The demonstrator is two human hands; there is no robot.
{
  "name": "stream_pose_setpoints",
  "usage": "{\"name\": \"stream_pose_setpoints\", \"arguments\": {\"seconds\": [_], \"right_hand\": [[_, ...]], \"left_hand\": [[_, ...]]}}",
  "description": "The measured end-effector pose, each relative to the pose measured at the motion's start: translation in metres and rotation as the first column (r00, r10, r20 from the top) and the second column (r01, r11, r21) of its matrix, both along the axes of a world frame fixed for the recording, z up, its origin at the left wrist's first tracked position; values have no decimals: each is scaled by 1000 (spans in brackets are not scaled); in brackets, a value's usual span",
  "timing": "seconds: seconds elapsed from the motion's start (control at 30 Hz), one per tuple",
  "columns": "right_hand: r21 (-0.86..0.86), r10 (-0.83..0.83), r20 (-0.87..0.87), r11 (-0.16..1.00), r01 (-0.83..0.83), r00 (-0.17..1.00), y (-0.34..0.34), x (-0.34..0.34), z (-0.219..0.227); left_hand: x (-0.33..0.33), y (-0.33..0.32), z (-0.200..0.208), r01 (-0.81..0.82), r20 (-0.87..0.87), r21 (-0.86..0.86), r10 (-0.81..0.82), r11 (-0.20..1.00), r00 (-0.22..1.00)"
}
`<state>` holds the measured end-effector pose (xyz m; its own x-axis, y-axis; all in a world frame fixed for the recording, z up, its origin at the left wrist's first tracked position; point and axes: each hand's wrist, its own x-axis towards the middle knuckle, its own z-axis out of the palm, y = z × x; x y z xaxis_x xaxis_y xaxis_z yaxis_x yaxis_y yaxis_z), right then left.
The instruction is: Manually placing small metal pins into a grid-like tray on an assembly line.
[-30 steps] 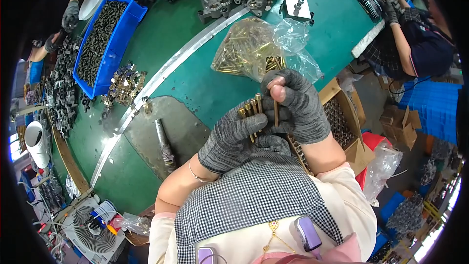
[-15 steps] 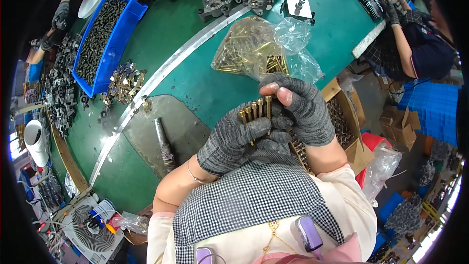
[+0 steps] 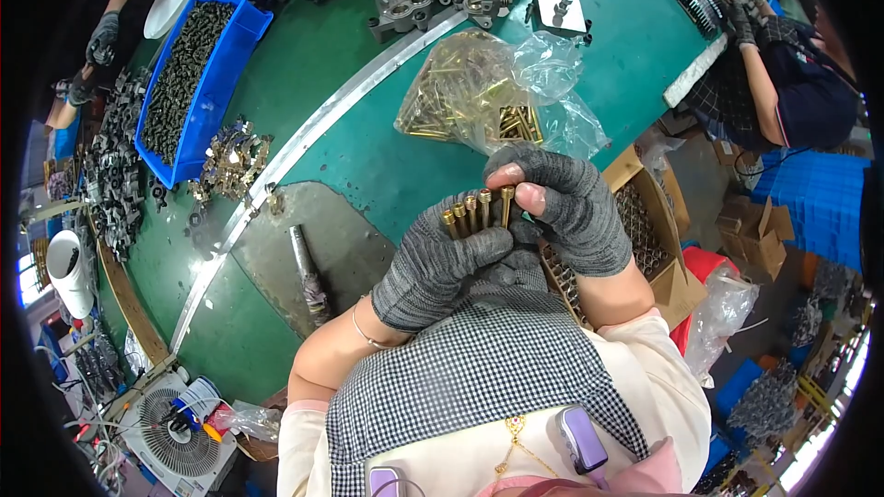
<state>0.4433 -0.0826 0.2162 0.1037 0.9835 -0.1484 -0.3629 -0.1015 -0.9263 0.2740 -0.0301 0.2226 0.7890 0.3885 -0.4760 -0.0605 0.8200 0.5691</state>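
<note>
In the middle of the frame, the left hand [image 3: 442,262] in a gray glove wraps its fingers tight around a row of brass bolts [image 3: 471,212]. The bolts stand upright, heads pointing to the top of the frame. The right hand [image 3: 571,212] pinches the bolt nearest to it between thumb and finger. Just above, a clear bag of bolts [image 3: 479,97] lies on the green counter [image 3: 368,156].
</note>
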Motion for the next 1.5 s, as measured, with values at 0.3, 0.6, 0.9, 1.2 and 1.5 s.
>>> {"name": "stream_pose_setpoints", "arguments": {"seconds": [0.3,0.6,0.9,1.2,1.5], "right_hand": [[56,33,26,998,-35,999,2,2,-2],[107,-29,0,994,29,1000,-1,14,-11],[43,-783,115,619,784,612,23,198,-64],[66,-73,523,997,45,849,21,98,1],[-559,560,828,828,40,-15,67,48,-43]], "left_hand": [[1,1,0,-3,-87,127,14,992,996],[6,9,13,132,-92,73,-125,989,988],[5,0,-2,-51,-125,16,53,999,991],[3,7,-7,-110,-89,-89,103,990,991],[3,-1,-2,-1,-59,-102,-5,995,998]]}}
